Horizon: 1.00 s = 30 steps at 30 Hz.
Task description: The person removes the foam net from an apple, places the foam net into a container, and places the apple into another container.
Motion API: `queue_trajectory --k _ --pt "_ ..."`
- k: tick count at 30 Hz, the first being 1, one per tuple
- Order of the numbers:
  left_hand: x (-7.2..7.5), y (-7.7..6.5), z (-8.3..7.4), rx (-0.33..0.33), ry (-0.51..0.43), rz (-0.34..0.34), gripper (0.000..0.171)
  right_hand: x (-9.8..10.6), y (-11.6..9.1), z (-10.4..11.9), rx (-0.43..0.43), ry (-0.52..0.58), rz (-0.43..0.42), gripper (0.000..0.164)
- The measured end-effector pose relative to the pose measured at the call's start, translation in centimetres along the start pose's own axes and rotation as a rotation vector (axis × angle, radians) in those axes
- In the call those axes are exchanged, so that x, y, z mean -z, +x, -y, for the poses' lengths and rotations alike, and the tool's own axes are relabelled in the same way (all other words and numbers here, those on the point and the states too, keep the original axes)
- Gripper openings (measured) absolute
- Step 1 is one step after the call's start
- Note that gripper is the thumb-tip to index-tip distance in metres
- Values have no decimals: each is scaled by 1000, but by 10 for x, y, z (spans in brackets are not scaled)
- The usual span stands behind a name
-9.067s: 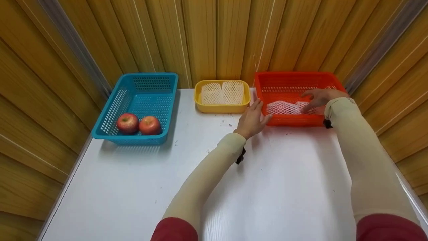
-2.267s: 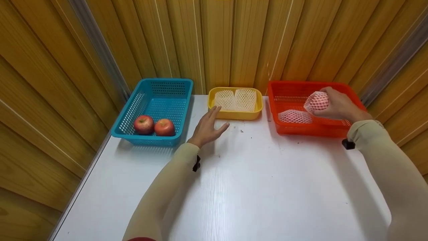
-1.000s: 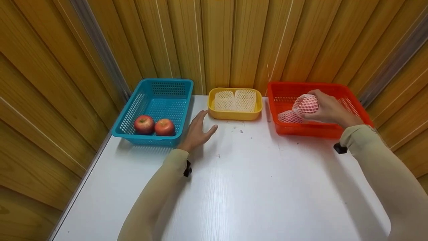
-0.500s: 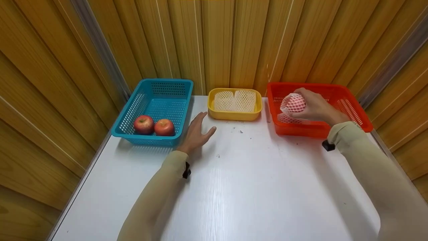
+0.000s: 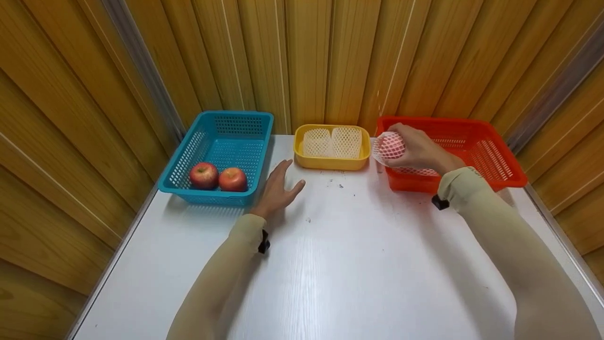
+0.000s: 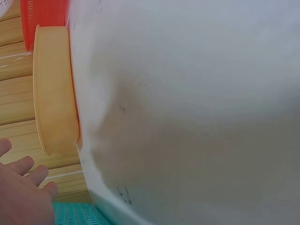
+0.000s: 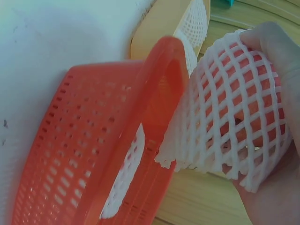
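Note:
My right hand point(image 5: 420, 148) grips an apple in a white foam net sleeve point(image 5: 390, 145) over the left rim of the red basket point(image 5: 495, 165). In the right wrist view, red skin shows through the mesh of the netted apple point(image 7: 239, 103), and the sleeve's loose end hangs at the rim of the red basket point(image 7: 112, 98). Another foam net point(image 5: 422, 171) lies in this basket, partly hidden by my hand. My left hand point(image 5: 276, 189), fingers spread and holding nothing, hovers between the blue basket point(image 5: 212, 198) and the yellow container point(image 5: 330, 164).
Two red apples point(image 5: 204, 176) sit in the front of the blue basket. Two white foam nets point(image 5: 347, 142) stand in the yellow container. All three containers are lined up on the white table point(image 5: 339, 259) along the wooden wall point(image 5: 325, 61).
Earlier my right hand reached into the red basket; it then lifted the netted apple and has carried it left to the rim. My left hand moved from the red basket toward the blue one.

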<state>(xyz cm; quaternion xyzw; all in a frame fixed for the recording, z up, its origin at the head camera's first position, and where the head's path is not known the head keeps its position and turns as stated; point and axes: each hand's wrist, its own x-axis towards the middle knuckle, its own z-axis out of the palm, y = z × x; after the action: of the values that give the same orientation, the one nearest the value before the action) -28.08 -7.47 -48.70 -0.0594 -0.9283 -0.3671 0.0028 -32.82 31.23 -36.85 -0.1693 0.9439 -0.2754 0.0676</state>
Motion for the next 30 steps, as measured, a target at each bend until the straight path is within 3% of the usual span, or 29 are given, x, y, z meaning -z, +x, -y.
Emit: queue_trajectory --k 12,20,30 --pt "0 -2 4 -9 -8 3 83 -19 17 27 54 38 20 80" --pt "4 -4 2 25 7 15 86 -34 30 41 87 -3 48 82" --pt "3 -4 -1 10 -4 10 84 -56 41 56 132 -25 78 82"
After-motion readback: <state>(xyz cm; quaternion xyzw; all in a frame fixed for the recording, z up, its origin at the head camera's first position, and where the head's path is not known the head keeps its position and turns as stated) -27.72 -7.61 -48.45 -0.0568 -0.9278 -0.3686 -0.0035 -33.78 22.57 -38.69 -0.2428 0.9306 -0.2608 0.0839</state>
